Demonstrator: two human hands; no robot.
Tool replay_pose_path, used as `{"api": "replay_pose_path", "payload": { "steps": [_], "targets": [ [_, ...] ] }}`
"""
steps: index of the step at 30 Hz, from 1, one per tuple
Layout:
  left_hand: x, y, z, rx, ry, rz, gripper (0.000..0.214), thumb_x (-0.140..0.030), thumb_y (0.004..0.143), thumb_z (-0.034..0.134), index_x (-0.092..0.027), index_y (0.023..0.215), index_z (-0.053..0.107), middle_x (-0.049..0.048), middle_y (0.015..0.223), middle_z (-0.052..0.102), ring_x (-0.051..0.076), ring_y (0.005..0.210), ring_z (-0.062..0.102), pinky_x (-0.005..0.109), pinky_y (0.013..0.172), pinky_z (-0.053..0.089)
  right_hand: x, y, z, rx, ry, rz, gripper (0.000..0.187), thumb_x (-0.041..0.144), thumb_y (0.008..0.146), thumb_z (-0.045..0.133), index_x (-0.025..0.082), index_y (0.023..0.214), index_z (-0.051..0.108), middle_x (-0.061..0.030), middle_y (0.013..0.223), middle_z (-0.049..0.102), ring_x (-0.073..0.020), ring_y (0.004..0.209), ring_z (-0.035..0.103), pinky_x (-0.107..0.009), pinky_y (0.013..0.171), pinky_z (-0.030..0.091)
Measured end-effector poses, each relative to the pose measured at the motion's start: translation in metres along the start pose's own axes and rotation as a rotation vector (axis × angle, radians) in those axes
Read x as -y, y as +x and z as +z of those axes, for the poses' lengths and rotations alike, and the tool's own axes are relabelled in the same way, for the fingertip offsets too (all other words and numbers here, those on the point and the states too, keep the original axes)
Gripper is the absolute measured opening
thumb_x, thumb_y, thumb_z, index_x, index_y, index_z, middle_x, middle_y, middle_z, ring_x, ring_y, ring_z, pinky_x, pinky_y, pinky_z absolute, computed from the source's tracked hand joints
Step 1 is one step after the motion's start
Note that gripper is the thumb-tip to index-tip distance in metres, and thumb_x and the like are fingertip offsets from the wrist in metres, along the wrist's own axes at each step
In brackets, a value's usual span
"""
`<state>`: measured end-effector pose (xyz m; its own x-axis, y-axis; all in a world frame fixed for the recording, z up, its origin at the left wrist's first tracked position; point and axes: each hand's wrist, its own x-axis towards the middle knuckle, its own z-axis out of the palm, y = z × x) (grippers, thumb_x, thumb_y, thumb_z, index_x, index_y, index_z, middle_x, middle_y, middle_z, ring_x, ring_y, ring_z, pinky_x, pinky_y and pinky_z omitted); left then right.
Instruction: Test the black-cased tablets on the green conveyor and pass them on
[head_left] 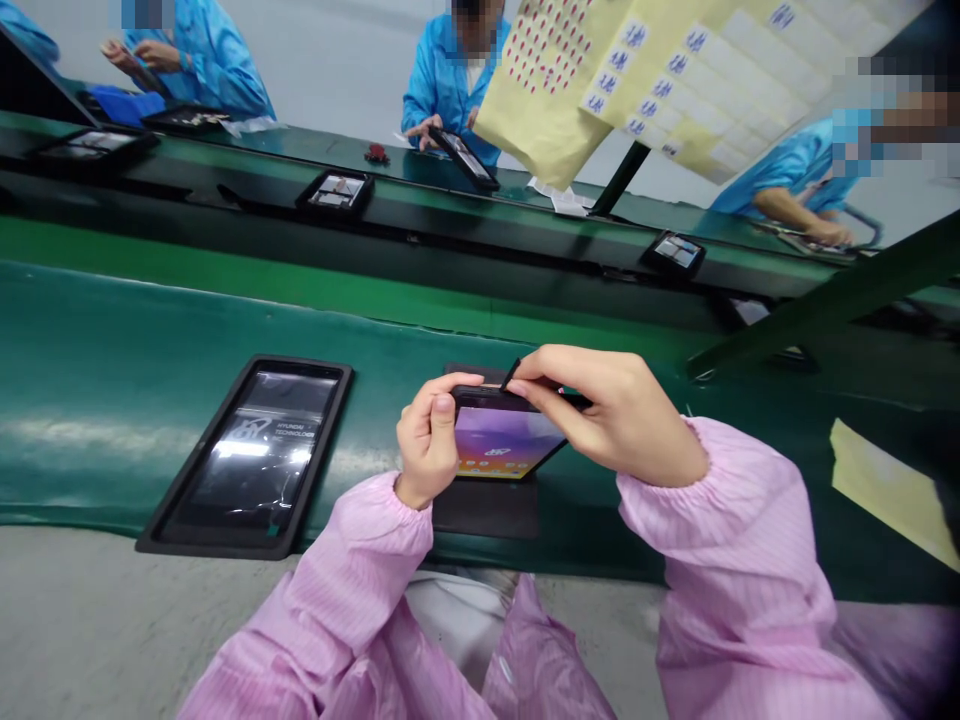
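Pinching a tilted smartphone [506, 440] between curled left fingers [431, 400] and pressed-together right fingers [544, 375], with a thin black tool [511, 374] rising at its far edge, just above a black tray [486, 508] on a green conveyor belt [75, 400]; another smartphone [255, 450] lying left in a second black tray [225, 543].

Single head-worn camera, facing forward and down, close above the left hand [427, 440], right hand [607, 415] and smartphone [506, 440], green conveyor belt [75, 380] beyond, co-worker [450, 100] farther off across it
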<state>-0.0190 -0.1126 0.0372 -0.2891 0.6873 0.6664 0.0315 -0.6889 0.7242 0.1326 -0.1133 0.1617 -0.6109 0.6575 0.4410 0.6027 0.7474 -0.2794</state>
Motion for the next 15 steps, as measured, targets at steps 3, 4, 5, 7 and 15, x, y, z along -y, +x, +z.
{"api": "replay_pose_path", "payload": {
  "steps": [3, 4, 5, 7, 15],
  "targets": [
    [-0.0004, 0.0002, -0.0001, -0.005, 0.008, 0.012, 0.031, -0.029, 0.098, 0.039, -0.021, 0.101, 0.068, 0.0020, 0.087, 0.071, 0.012, 0.079, 0.067, 0.021, 0.071, 0.051, -0.0006, 0.0001, -0.0009, 0.009, 0.003, 0.006, 0.020, 0.027, 0.095, 0.048, 0.022, 0.080, 0.061, 0.0012, 0.072, 0.065, -0.0103, 0.062, 0.059, -0.020, 0.060, 0.046],
    [-0.0005, 0.0004, -0.0004, -0.004, 0.017, 0.010, 0.031, -0.030, 0.098, 0.039, -0.020, 0.101, 0.069, 0.0024, 0.087, 0.071, 0.012, 0.079, 0.067, 0.021, 0.071, 0.051, -0.0011, -0.0002, -0.0011, 0.010, 0.016, 0.019, 0.020, 0.029, 0.095, 0.049, 0.022, 0.081, 0.062, 0.0013, 0.073, 0.066, -0.0103, 0.062, 0.060, -0.020, 0.060, 0.047],
    [-0.0006, 0.0005, -0.0006, -0.004, 0.027, 0.006, 0.032, -0.031, 0.098, 0.039, -0.020, 0.100, 0.069, 0.0028, 0.087, 0.071, 0.012, 0.079, 0.067, 0.022, 0.071, 0.051, -0.0018, -0.0007, -0.0013, 0.008, 0.038, 0.040, 0.020, 0.031, 0.094, 0.050, 0.022, 0.082, 0.062, 0.0014, 0.074, 0.067, -0.0104, 0.062, 0.061, -0.021, 0.061, 0.048],
    [-0.0007, 0.0006, -0.0010, -0.001, 0.044, 0.001, 0.033, -0.033, 0.098, 0.039, -0.019, 0.099, 0.069, 0.0035, 0.088, 0.071, 0.013, 0.079, 0.067, 0.022, 0.071, 0.051, -0.0036, -0.0021, -0.0015, -0.004, 0.096, 0.081, 0.018, 0.036, 0.092, 0.054, 0.022, 0.086, 0.063, 0.0013, 0.077, 0.069, -0.0105, 0.063, 0.062, -0.021, 0.061, 0.050],
    [0.0000, 0.0003, 0.0003, 0.004, 0.025, -0.014, 0.033, -0.033, 0.099, 0.038, -0.021, 0.100, 0.068, 0.0023, 0.090, 0.070, 0.012, 0.078, 0.066, 0.023, 0.070, 0.050, -0.0048, -0.0021, -0.0012, -0.024, 0.064, 0.079, 0.020, 0.037, 0.093, 0.052, 0.024, 0.083, 0.063, 0.0026, 0.074, 0.068, -0.0103, 0.059, 0.061, -0.022, 0.061, 0.050]
  ]
}}
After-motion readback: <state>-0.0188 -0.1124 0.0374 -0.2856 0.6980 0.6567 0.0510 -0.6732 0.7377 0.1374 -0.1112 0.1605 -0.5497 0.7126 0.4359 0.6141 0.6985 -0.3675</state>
